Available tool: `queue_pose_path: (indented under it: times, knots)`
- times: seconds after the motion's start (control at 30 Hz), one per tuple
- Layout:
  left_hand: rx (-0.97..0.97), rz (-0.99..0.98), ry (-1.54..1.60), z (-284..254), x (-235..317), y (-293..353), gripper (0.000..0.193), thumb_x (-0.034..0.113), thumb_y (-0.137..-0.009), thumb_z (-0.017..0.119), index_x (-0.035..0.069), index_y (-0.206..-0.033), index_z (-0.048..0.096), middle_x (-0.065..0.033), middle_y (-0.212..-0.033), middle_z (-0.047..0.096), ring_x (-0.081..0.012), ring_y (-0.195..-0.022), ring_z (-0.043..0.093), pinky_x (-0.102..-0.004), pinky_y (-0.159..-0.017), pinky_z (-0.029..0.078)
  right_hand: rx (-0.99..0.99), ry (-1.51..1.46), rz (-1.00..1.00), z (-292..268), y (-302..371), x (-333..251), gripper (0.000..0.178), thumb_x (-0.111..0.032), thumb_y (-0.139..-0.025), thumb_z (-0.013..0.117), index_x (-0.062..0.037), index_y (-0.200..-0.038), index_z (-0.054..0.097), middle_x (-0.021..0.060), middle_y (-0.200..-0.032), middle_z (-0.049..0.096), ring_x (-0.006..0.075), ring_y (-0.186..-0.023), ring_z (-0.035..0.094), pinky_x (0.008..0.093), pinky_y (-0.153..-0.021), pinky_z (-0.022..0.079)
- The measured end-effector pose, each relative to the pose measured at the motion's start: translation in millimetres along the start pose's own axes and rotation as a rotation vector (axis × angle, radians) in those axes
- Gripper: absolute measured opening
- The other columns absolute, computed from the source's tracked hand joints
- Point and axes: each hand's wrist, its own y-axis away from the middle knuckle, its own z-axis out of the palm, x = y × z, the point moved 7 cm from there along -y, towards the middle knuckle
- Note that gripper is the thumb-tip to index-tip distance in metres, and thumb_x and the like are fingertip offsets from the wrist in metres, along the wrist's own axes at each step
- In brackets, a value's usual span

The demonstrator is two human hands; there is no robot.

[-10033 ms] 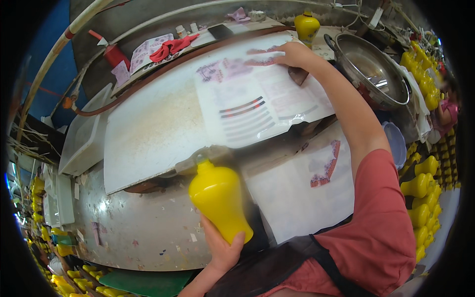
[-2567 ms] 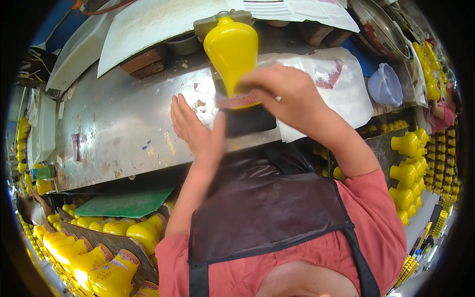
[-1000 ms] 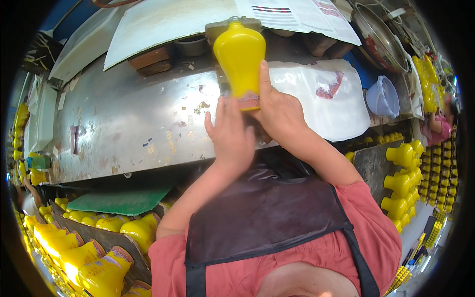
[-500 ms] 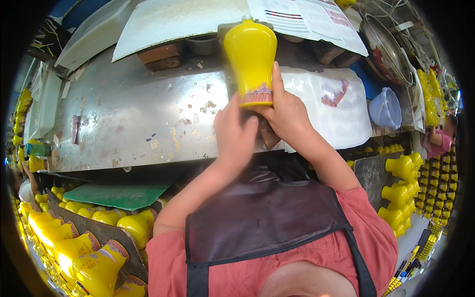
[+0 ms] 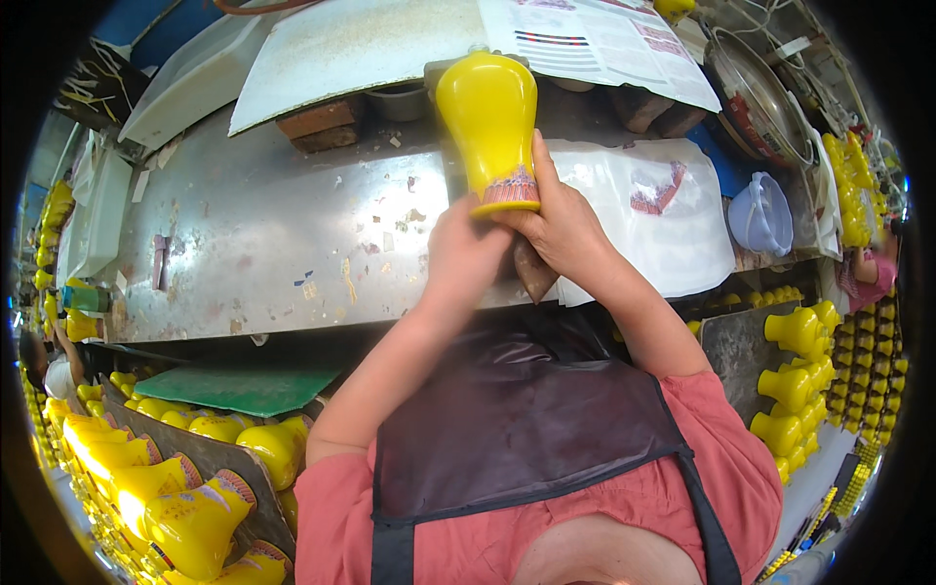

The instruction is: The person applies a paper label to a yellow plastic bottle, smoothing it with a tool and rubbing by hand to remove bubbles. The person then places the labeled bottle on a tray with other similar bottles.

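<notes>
A glossy yellow vase (image 5: 486,107) points away from me, neck at the far end and foot toward me. A pink and purple patterned band (image 5: 513,185) runs round it just above the foot. My right hand (image 5: 564,214) grips the vase's foot end, index finger stretched along its right side and thumb near the rim. My left hand (image 5: 462,252) is smeared by motion at the left of the foot, touching or very near its rim; its fingertips are hidden. Under the neck end sits a dark support (image 5: 436,73).
White paper with a patterned decal piece (image 5: 658,188) lies right of my hands. Beyond it stands a lilac bucket (image 5: 760,216). Scraps dot the metal table (image 5: 292,234); a pale board (image 5: 361,58) rests on bricks (image 5: 320,125) behind. Yellow vases (image 5: 200,522) crowd both sides.
My left hand has moved in closer to the vase's foot, and its thumb no longer stands apart. The right hand keeps its grip. The whole view has shifted slightly.
</notes>
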Motion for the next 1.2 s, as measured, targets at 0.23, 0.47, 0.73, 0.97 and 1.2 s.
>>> queue_pose_path:
  times: [0.23, 0.47, 0.73, 0.97, 1.2]
  knots:
    - [0.19, 0.323, -0.821, -16, 42, 8, 0.077, 0.008, -0.079, 0.075, 0.008, -0.151, 0.046, -0.0262, -0.144, 0.049, -0.0433, -0.131, 0.047, -0.0488, -0.109, 0.041, -0.034, 0.212, -0.02, -11, 1, 0, 0.104, -0.04, -0.087, 0.075, 0.0012, -0.16, 0.015, 0.0298, -0.1, 0.071, 0.0458, -0.092, 0.071, 0.0471, -0.081, 0.056]
    - [0.198, 0.617, -1.004, 5, 46, -4, 0.096, 0.009, -0.067, 0.086, 0.014, -0.154, 0.045, -0.0224, -0.153, 0.038, -0.0413, -0.131, 0.047, -0.045, -0.106, 0.045, -0.138, 0.239, -0.017, -14, 5, -2, 0.096, -0.045, -0.085, 0.073, 0.0001, -0.157, 0.029, 0.0314, -0.095, 0.071, 0.0456, -0.09, 0.071, 0.0476, -0.079, 0.056]
    - [0.17, 0.586, -0.788, -4, 38, -5, 0.106, 0.021, -0.07, 0.094, 0.003, -0.156, 0.035, -0.0236, -0.15, 0.042, -0.0375, -0.124, 0.054, -0.042, -0.1, 0.05, -0.089, -0.02, 0.147, -18, -6, 33, 0.054, -0.043, -0.087, 0.071, -0.0047, -0.126, 0.07, 0.0249, -0.104, 0.074, 0.0383, -0.097, 0.072, 0.0425, -0.086, 0.056]
    - [0.046, 0.476, -0.794, -6, 35, -10, 0.104, 0.018, -0.071, 0.092, 0.002, -0.156, 0.035, -0.0223, -0.155, 0.037, -0.036, -0.13, 0.053, -0.0409, -0.107, 0.046, -0.107, -0.227, 0.182, -14, -4, 53, 0.035, -0.036, -0.086, 0.075, -0.0024, -0.096, 0.073, 0.0135, -0.085, 0.072, 0.0211, -0.079, 0.069, 0.0346, -0.077, 0.055]
    - [-0.085, 0.154, -0.032, -14, 2, -13, 0.083, 0.017, -0.095, 0.07, 0.003, -0.16, 0.021, -0.0157, -0.156, 0.036, -0.0252, -0.13, 0.051, -0.0391, -0.11, 0.044, -0.282, -0.622, 0.278, 4, 6, 49, 0.018, -0.023, -0.096, 0.07, -0.0065, -0.093, 0.065, -0.0017, -0.076, 0.064, 0.0059, -0.068, 0.057, 0.0246, -0.059, 0.046]
